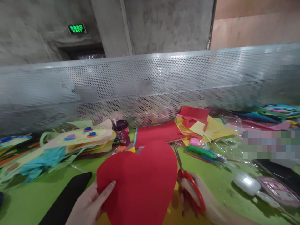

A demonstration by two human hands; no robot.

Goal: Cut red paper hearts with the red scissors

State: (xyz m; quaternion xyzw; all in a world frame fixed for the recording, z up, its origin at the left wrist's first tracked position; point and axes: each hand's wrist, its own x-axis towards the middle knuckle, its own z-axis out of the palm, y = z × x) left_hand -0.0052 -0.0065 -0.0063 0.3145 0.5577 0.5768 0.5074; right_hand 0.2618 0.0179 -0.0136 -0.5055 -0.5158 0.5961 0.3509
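A large red paper heart (140, 184) fills the lower middle of the head view, its two lobes toward the back and its lower point cut off by the frame. My left hand (93, 200) pinches it at the left edge, thumb on top. Red-handled scissors (195, 190) are in my right hand (194, 187), fingers through the loops. Their blades point away from me, beside the heart's right edge, and look slightly apart. Below the heart, part of a yellow sheet (175, 204) shows.
A purple lidded cup (122, 132) and red paper (159, 132) stand and lie behind the heart. Right are yellow paper scraps (217, 128), a green cutter (200, 151) and a white case (247, 183). Left lie a black object (67, 197) and teal tissue (44, 162). A perforated metal barrier (164, 81) runs behind.
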